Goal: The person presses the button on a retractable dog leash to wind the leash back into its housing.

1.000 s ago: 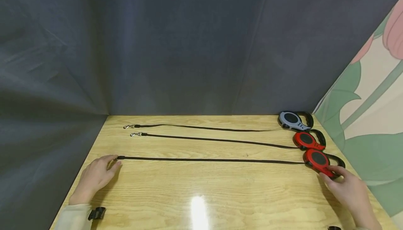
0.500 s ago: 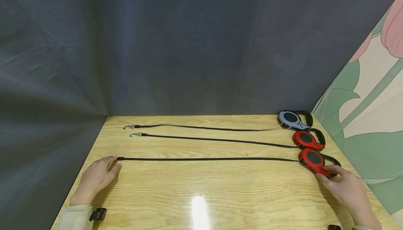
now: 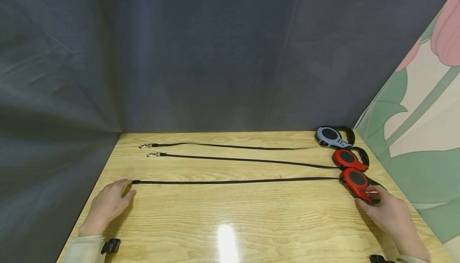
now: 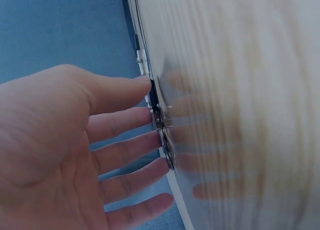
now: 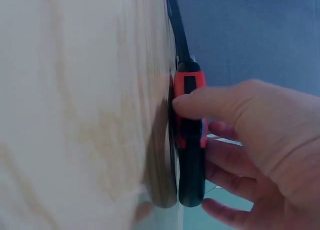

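Observation:
Three retractable dog leashes lie stretched across the wooden table. My right hand point(image 3: 386, 211) grips the front red leash point(image 3: 358, 177) by its lower side near the handle. In the right wrist view the thumb lies across the leash casing point(image 5: 190, 78), with the fingers on its far side. At the far left, my left hand point(image 3: 109, 203) rests on the metal clip point(image 4: 158, 121) at the end of the front black strap point(image 3: 230, 182). Its fingers are fairly straight, fingertips touching the clip. In the head view this hand mostly hides that clip.
Behind lie a second red leash point(image 3: 347, 158) and a grey-blue leash point(image 3: 328, 134), their clips point(image 3: 153, 154) pointing left. A dark curtain point(image 3: 215, 55) closes the back and left. A flowered cloth point(image 3: 424, 135) hangs at the right edge.
My right hand has shifted the front red leash a little to the left, close against the second red one. The strap's right end has risen slightly in view. My left hand has stayed in place.

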`<state>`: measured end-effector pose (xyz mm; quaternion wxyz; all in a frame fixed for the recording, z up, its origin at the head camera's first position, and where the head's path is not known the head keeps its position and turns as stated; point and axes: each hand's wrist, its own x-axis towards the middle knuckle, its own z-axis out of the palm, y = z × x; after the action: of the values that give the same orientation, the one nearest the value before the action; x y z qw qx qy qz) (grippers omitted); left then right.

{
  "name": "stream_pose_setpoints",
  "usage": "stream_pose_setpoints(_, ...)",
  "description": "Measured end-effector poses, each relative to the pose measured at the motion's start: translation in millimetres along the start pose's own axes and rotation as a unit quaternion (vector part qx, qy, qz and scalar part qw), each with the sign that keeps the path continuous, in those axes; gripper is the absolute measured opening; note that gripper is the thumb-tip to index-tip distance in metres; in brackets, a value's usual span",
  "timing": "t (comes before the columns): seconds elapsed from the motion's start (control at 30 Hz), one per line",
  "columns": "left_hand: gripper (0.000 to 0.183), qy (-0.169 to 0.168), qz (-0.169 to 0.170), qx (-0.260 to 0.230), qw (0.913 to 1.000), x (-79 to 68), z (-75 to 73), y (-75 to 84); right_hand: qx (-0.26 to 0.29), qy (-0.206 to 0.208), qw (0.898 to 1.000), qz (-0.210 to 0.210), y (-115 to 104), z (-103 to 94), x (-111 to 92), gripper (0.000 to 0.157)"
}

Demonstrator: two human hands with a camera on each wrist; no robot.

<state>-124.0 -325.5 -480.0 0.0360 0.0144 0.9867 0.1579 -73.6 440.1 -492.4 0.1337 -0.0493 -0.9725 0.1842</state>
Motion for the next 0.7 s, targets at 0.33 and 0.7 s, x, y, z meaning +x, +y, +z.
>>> stream_pose_setpoints(0.33,0.044,0.005,0.002,0.006,1.0000,0.2,-1.4,-0.4,0.015,0.051,0.998,0.023,-5.1,-3.0,0.5,0.044)
stream_pose_setpoints(0.7,0.033,0.036,0.006,0.019,0.9992,0.2,-1.4,-0.2,0.116,0.142,0.979,0.095,-10.6,-4.7,1.0,0.033)
